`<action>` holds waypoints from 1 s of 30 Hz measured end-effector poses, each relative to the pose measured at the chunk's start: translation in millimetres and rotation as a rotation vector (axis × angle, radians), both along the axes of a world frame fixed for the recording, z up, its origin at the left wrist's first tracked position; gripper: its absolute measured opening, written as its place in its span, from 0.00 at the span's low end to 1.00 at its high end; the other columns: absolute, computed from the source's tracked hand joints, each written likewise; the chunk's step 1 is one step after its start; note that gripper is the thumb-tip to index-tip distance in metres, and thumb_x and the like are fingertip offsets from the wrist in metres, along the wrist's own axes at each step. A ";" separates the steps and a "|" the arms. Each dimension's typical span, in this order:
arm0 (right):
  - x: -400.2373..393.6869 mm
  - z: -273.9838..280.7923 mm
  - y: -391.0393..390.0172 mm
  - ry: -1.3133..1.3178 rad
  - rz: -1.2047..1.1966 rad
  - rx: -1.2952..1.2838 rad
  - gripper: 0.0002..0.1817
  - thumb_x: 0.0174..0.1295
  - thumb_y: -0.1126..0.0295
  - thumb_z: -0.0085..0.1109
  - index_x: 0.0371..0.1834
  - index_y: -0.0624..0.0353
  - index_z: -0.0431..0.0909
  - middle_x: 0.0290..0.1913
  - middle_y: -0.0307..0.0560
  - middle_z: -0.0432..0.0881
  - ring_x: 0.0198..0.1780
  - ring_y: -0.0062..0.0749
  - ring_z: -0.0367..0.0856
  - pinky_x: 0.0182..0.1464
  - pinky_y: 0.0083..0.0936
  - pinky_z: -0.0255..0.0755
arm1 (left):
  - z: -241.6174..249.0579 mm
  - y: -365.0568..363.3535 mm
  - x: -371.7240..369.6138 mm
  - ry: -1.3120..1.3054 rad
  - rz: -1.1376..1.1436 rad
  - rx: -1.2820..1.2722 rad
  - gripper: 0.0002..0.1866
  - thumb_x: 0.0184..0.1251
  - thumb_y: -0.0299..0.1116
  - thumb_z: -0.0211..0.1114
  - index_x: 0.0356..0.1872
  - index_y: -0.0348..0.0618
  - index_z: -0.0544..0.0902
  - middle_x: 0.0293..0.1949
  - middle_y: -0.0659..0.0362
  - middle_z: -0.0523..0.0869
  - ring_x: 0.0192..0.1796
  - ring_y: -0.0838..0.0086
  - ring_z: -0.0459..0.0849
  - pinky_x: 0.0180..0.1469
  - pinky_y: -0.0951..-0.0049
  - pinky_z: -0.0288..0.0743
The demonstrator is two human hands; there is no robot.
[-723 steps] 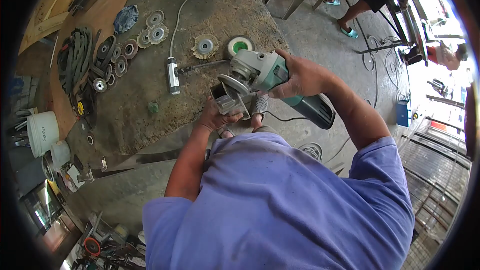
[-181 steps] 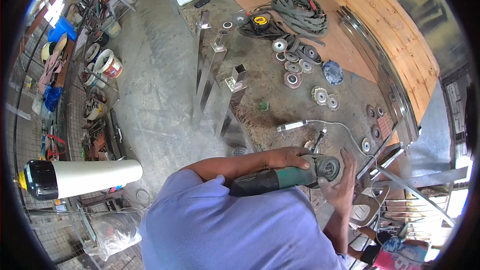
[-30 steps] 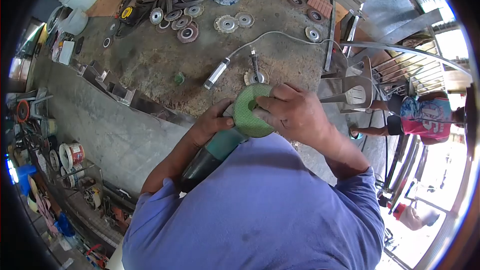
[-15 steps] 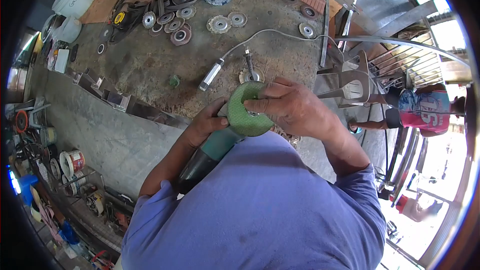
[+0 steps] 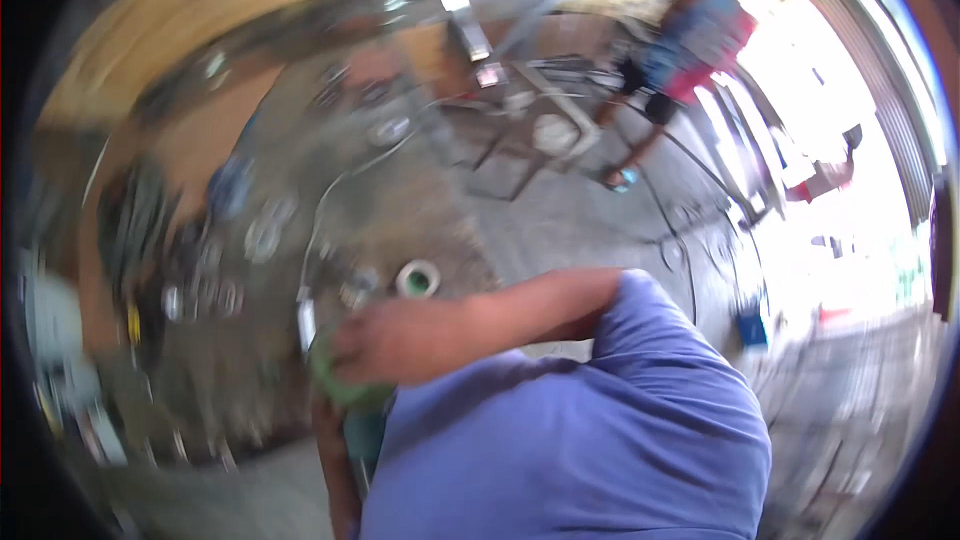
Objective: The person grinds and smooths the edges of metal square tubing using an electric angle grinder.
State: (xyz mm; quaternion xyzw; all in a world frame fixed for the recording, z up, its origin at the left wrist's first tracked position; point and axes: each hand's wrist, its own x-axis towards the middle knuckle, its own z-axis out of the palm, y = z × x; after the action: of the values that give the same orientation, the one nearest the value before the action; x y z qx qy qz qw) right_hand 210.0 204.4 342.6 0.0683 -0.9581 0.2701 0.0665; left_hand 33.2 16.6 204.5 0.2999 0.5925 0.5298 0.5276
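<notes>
The view is smeared by motion. A green disc [image 5: 340,385] sits on the teal body of a grinder [image 5: 364,432], low left of centre. Over the disc lies my right hand [image 5: 385,342], its fingers too blurred to make out. My left hand [image 5: 326,418] is at the left side of the grinder, mostly hidden beneath the disc. On the worktable [image 5: 390,220] just beyond are a white ring with a green centre [image 5: 418,280] and a metal bar on a cable [image 5: 306,325].
Blurred discs [image 5: 265,230] and a dark coil of straps [image 5: 145,220] lie on the table's left part. A stool [image 5: 553,135] stands past the table's right edge. Beyond it is a person [image 5: 690,45], with cables on the floor.
The view has swung round, and table and person appear shifted and rotated. Hands and grinder now appear lower left. A white ring with a green centre now shows on the table.
</notes>
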 end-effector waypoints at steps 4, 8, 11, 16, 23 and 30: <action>-9.9 -15.3 0.0 0.006 -0.065 0.104 0.14 0.58 0.67 0.60 0.45 0.58 0.82 0.46 0.52 0.81 0.49 0.50 0.85 0.43 0.44 0.83 | 1.6 -13.1 -8.7 -0.034 0.039 -0.045 0.50 0.57 0.50 0.75 0.76 0.33 0.64 0.71 0.50 0.74 0.72 0.63 0.73 0.74 0.63 0.65; -10.5 -30.5 2.6 0.094 -0.145 0.041 0.15 0.57 0.60 0.63 0.42 0.57 0.87 0.47 0.57 0.85 0.50 0.54 0.87 0.51 0.44 0.83 | 4.2 -5.0 -13.8 -0.010 0.025 -0.073 0.50 0.57 0.50 0.74 0.76 0.33 0.64 0.71 0.50 0.74 0.71 0.63 0.73 0.74 0.63 0.65; -8.7 -38.5 -9.7 0.111 -0.246 0.007 0.16 0.57 0.58 0.64 0.40 0.58 0.87 0.42 0.57 0.87 0.46 0.54 0.88 0.48 0.46 0.84 | 1.1 -2.2 -17.3 -0.005 -0.005 -0.077 0.50 0.57 0.49 0.74 0.76 0.33 0.64 0.71 0.50 0.74 0.71 0.63 0.73 0.74 0.63 0.65; -3.9 -24.0 -5.7 -0.051 -0.314 0.085 0.14 0.57 0.62 0.62 0.43 0.58 0.82 0.43 0.53 0.83 0.40 0.50 0.87 0.41 0.43 0.84 | 1.6 6.1 -18.9 0.003 -0.039 -0.066 0.50 0.57 0.49 0.74 0.76 0.33 0.64 0.70 0.49 0.74 0.71 0.63 0.73 0.73 0.63 0.66; 22.6 -16.3 -4.0 0.134 -0.291 0.014 0.17 0.55 0.69 0.60 0.48 0.56 0.82 0.44 0.46 0.81 0.47 0.44 0.84 0.48 0.39 0.81 | 10.6 12.2 -7.9 -0.039 -0.099 -0.050 0.49 0.57 0.48 0.73 0.76 0.32 0.64 0.70 0.49 0.74 0.71 0.63 0.74 0.73 0.63 0.66; 19.4 -1.9 -5.4 0.244 -0.350 0.038 0.10 0.56 0.61 0.73 0.30 0.56 0.87 0.32 0.39 0.76 0.39 0.38 0.81 0.38 0.34 0.79 | 19.0 6.8 2.8 -0.299 -0.087 0.045 0.49 0.56 0.48 0.72 0.76 0.32 0.63 0.70 0.49 0.74 0.71 0.63 0.74 0.73 0.63 0.67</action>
State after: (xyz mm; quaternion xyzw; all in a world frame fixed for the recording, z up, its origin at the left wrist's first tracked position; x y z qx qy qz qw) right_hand 229.4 198.9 340.7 -0.0657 -0.9452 0.2260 0.2265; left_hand 36.0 23.4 223.5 0.2546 0.4818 0.5583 0.6255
